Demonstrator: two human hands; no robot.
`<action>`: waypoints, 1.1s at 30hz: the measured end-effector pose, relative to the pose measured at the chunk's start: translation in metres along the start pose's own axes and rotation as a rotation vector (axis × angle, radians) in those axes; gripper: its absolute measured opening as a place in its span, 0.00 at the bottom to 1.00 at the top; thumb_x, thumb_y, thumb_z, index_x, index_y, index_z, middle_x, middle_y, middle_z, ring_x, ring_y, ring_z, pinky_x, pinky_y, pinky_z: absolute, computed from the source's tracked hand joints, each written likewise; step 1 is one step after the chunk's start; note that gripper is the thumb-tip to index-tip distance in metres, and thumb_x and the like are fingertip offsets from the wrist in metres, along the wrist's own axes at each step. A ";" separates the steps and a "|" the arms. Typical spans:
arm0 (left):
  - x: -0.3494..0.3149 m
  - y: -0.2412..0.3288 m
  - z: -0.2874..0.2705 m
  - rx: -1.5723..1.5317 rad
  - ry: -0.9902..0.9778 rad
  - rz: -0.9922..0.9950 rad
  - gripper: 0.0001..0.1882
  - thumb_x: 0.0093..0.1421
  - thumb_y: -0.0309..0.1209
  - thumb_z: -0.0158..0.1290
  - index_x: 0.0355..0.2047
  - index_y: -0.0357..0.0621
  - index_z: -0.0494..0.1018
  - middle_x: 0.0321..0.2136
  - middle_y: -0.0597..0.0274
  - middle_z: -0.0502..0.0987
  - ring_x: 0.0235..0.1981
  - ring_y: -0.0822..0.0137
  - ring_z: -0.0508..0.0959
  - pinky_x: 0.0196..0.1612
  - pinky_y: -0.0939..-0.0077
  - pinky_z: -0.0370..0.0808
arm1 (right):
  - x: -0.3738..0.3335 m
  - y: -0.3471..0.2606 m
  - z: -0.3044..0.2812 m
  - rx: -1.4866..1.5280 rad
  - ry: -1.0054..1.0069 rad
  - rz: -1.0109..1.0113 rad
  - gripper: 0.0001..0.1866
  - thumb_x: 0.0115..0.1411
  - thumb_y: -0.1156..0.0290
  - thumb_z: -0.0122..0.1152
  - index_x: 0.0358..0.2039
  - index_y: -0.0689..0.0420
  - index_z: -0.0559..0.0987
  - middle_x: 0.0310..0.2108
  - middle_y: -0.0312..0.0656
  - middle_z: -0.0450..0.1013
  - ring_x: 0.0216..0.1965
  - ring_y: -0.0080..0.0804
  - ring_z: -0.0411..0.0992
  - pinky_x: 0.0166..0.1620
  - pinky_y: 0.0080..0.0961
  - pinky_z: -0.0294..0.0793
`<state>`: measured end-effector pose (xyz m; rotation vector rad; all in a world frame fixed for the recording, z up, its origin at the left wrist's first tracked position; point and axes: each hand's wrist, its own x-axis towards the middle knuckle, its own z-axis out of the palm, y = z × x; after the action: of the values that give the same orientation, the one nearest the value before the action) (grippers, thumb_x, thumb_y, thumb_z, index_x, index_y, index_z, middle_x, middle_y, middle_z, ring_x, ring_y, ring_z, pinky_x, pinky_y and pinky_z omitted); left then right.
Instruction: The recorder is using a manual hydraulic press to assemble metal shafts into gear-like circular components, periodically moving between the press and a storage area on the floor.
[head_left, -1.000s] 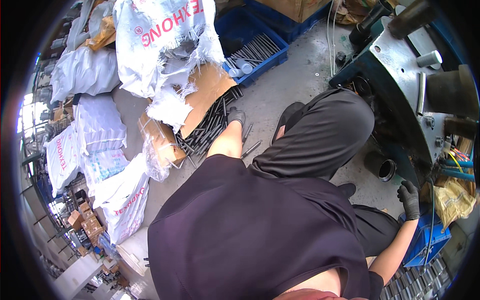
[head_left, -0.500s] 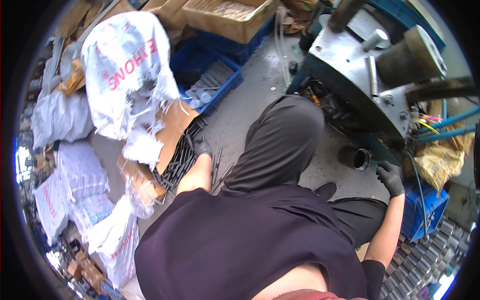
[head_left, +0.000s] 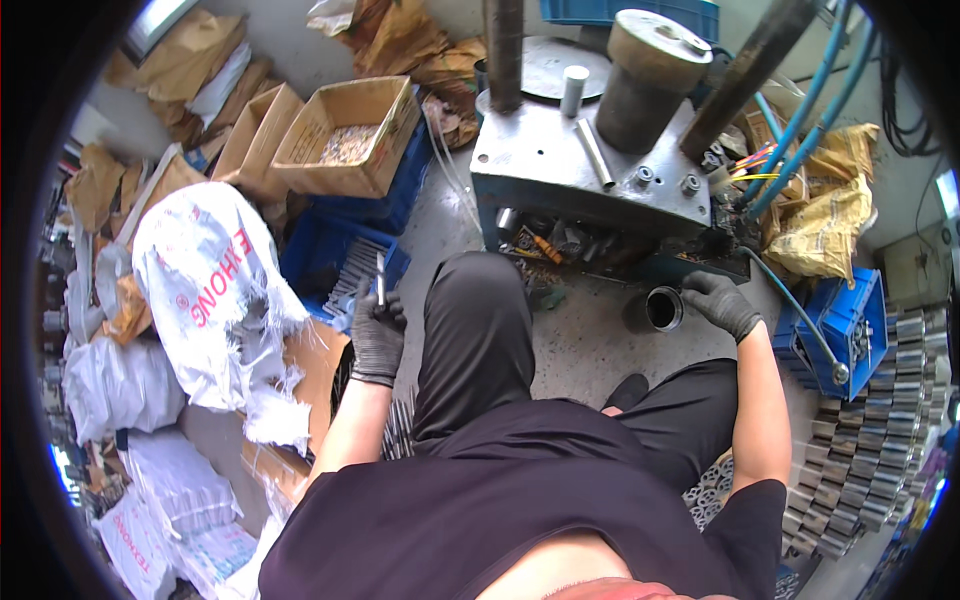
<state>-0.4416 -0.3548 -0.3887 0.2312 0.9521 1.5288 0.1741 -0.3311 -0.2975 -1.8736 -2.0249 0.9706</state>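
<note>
A dark grey glove covers my left hand (head_left: 378,338), which is closed around a slim metal rod (head_left: 381,280) standing up out of the fingers. The hand is raised in front of the blue crate on the left. My right hand (head_left: 716,300), gloved too, hangs with its fingers loosely bent and apart. I see nothing in it. Just left of its fingertips, a hollow dark metal cylinder (head_left: 663,309) sits on the floor with its round mouth showing. Several dark rods (head_left: 398,430) lie on the floor below my left wrist, partly hidden by my arm and leg.
A steel-topped machine (head_left: 540,140) with thick posts stands ahead. Left are a blue crate (head_left: 310,245) of metal pieces, a cardboard box (head_left: 392,165) and a torn white sack (head_left: 200,260). Another blue crate (head_left: 815,345) and stacked metal cylinders (head_left: 860,450) are at right.
My left hand has risen from the pile of dark rods and now holds a rod upright. My right hand has come closer to the hollow cylinder. The view has turned toward the machine.
</note>
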 end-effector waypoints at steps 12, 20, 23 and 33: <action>0.004 -0.027 0.347 -0.082 -0.544 0.213 0.09 0.69 0.33 0.52 0.48 0.47 0.74 0.41 0.54 0.83 0.42 0.57 0.84 0.47 0.61 0.80 | 0.077 -0.039 -0.039 -0.075 0.738 -0.035 0.19 0.62 0.65 0.67 0.51 0.61 0.81 0.45 0.56 0.80 0.48 0.47 0.80 0.53 0.40 0.79; -0.002 -0.151 0.322 0.359 -0.509 -0.167 0.12 0.66 0.27 0.51 0.48 0.39 0.70 0.37 0.51 0.83 0.26 0.68 0.80 0.25 0.77 0.77 | 0.116 -0.032 -0.031 -0.251 0.826 0.043 0.17 0.58 0.62 0.68 0.47 0.53 0.84 0.46 0.53 0.79 0.50 0.54 0.78 0.54 0.48 0.77; -0.011 -0.166 0.318 0.503 -0.535 -0.236 0.11 0.66 0.28 0.52 0.48 0.41 0.72 0.35 0.57 0.83 0.23 0.72 0.78 0.24 0.79 0.75 | 0.124 -0.032 -0.030 -0.393 0.751 0.073 0.16 0.56 0.61 0.70 0.43 0.51 0.85 0.46 0.52 0.78 0.50 0.52 0.77 0.55 0.46 0.77; -0.002 -0.180 0.312 0.674 -0.697 -0.297 0.20 0.72 0.46 0.52 0.53 0.43 0.75 0.35 0.64 0.82 0.29 0.76 0.77 0.32 0.80 0.74 | 0.145 -0.031 -0.027 -0.224 0.852 -0.020 0.13 0.54 0.65 0.71 0.39 0.53 0.83 0.44 0.51 0.77 0.47 0.51 0.78 0.51 0.46 0.77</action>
<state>-0.1091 -0.2417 -0.3097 0.9858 0.8436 0.7158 0.1402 -0.1845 -0.2976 -1.8886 -1.6328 -0.1050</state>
